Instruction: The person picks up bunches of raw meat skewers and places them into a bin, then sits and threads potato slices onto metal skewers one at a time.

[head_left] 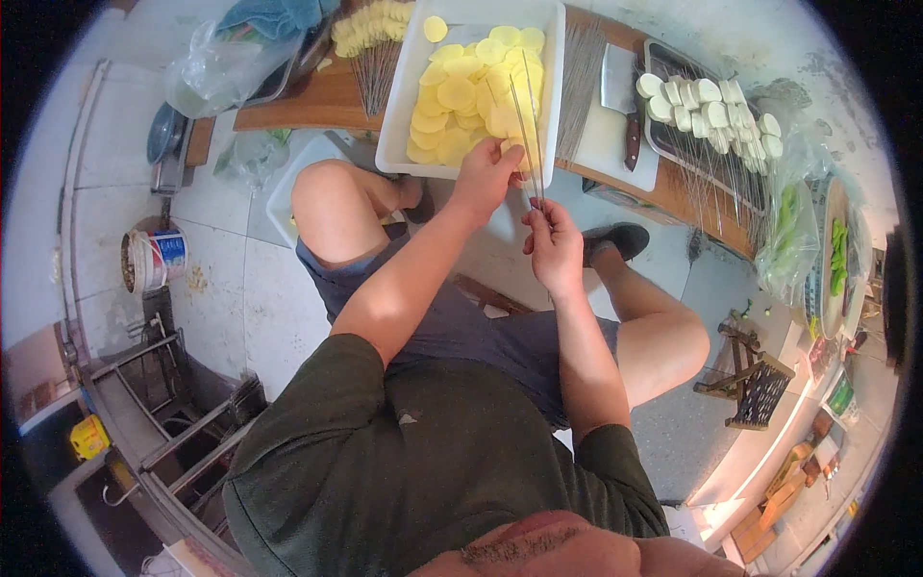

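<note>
A white plastic tub (384, 133) before me holds many thin, round yellow potato slices (456, 94). Over its near right corner, my left hand (484, 175) pinches a potato slice (502, 121) between thumb and fingers, close beside the skewers. Several thin metal skewers (532, 130) rise from my right hand (556, 241), which grips them near their lower ends, just outside the tub's near rim. Their upper ends cross over the slices in the tub. Exactly how the pinched slice meets the skewer tips is hidden by my fingers.
Skewered yellow slices (371, 29) lie left of the tub. To the right are bare skewers (581, 86), a cleaver (620, 90) on a white cutting board (602, 137), and a tray (656, 54) with skewered white pieces (710, 108). A wooden bench (310, 94) supports these.
</note>
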A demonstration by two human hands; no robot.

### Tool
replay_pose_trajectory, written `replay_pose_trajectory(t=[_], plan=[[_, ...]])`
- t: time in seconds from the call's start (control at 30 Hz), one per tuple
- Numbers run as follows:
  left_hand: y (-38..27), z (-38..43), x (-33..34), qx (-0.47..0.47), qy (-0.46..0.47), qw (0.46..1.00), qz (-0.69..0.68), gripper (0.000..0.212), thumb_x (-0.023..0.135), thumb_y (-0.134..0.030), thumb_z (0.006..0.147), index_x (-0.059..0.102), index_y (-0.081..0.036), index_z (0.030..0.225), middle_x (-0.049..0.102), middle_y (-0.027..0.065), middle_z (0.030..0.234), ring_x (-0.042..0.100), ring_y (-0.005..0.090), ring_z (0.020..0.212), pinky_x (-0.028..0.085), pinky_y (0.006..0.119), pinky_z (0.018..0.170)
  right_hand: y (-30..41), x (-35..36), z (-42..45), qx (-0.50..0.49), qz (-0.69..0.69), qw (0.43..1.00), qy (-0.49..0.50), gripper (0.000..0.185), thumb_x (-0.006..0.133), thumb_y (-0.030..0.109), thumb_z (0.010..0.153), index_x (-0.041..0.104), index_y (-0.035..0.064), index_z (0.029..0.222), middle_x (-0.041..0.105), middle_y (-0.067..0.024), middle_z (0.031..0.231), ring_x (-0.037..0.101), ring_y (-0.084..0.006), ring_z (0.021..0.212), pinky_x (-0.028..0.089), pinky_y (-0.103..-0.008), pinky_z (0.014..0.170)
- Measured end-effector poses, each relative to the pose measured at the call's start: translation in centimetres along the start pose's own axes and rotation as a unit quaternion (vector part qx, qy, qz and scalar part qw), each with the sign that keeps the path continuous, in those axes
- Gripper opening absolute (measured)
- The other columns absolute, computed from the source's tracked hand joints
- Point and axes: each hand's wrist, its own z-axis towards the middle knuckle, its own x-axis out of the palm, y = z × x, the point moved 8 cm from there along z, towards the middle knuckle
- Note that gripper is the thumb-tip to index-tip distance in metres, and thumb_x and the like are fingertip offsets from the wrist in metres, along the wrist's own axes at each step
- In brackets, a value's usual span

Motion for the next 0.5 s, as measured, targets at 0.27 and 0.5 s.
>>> replay_pose_trajectory(t=[0.27, 0.5], plan=[[-0.8, 1.6, -1.7, 0.046, 0.001, 0.998, -0.039, 0.023, 0.053, -0.014, 0.091, 0.056, -0.004, 0.11, 0.063, 0.0029, 0.103, 0.059, 0.0109, 0.083, 0.045, 0.027, 0.069, -0.4, -2.6, 0.6, -0.102, -0.12, 0.983, -0.09, 0.021, 0.055, 0.014, 0.094, 0.064, 0.0006, 0.108, 0.06, -0.0001, 0.073, 0.049, -0.0049, 0.06, 0.042, -0.02, 0.055], [-3.0, 2.0, -1.5, 0.07, 0.003, 0.995, -0.077, 0.022, 0.057, -0.015, 0.087, 0.058, -0.004, 0.106, 0.063, 0.0024, 0.098, 0.058, 0.01, 0.08, 0.047, 0.026, 0.07, -1.1, -1.7, 0.0, 0.0, -0.067, 0.997, -0.036, 0.025, 0.053, 0.017, 0.094, 0.062, -0.0002, 0.109, 0.066, -0.0066, 0.075, 0.058, -0.0102, 0.065, 0.047, -0.0254, 0.061]])
